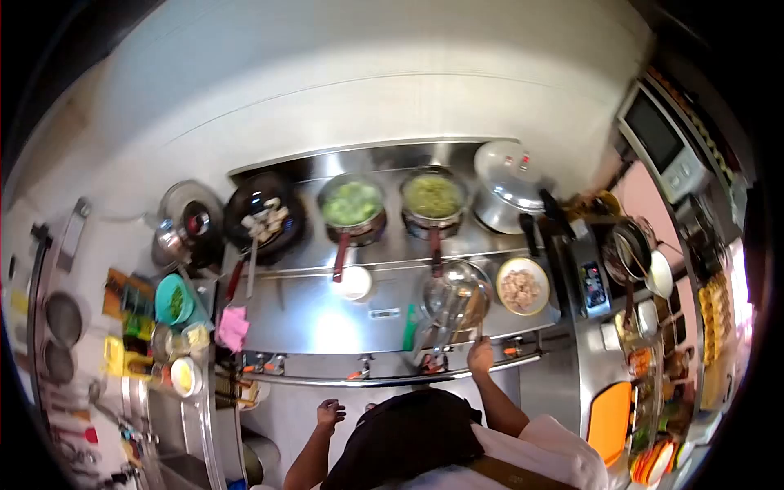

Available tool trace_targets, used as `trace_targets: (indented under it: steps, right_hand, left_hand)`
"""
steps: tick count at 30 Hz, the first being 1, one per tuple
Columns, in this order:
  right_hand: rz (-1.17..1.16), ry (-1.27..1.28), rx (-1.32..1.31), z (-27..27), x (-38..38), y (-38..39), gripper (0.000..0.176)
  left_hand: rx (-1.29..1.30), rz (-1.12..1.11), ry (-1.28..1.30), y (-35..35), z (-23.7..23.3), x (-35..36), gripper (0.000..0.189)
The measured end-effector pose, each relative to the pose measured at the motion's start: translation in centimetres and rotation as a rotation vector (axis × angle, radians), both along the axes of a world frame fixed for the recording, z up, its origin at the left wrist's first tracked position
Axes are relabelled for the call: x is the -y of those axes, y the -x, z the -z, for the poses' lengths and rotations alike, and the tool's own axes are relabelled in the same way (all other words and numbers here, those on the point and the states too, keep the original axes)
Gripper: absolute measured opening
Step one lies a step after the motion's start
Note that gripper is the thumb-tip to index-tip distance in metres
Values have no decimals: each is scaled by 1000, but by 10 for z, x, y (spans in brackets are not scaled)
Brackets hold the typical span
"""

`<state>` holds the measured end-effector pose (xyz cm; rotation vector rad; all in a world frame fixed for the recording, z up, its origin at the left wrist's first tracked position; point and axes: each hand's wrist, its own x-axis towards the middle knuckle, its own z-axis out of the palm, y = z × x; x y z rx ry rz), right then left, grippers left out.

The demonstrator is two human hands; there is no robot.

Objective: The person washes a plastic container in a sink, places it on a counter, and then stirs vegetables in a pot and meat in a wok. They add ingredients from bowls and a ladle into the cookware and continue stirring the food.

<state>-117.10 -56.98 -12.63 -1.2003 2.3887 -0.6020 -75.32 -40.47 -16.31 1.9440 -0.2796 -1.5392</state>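
Note:
My right hand (pixel 481 356) is closed at the stove's front edge, at the lower end of a thin utensil handle that reaches toward a metal bowl (pixel 457 294). My left hand (pixel 330 415) hangs in front of the stove, fingers partly curled, touching nothing visible. On the burners stand a dark wok (pixel 265 214) with pale pieces, a pan of light green food (pixel 351 204) and a pan of yellow-green food (pixel 434 198). A plate of pale cooked pieces (pixel 523 287) lies right of the bowl. A small white bowl (pixel 353 282) sits on the steel ledge.
A large lidded pot (pixel 502 192) stands at the stove's right end. At left are a turquoise bowl of greens (pixel 174 300), a pink cloth (pixel 233 328) and a sink (pixel 167 425). An orange board (pixel 609 424) and a microwave (pixel 661 139) are at right.

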Motion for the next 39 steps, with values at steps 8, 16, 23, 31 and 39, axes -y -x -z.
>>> trace_targets:
  steps: [8,16,23,31,39]
  right_hand:
    - [-106,-34,389,41,42,5,26]
    - [18,54,7,6,20,-32,41]
    - [48,72,-53,-22,-21,-72,38]
    - [187,91,-102,-25,-39,-38,34]
    - [59,426,-250,153,-126,73,27]
  left_hand:
    - [7,-262,12,-50,27,-124,22]
    - [270,214,446,-53,56,-301,15]
    - [-57,-117,156,-51,69,-267,12]
    - [355,220,49,-109,98,-130,19]
    - [860,360,21,-193,44,7,29]
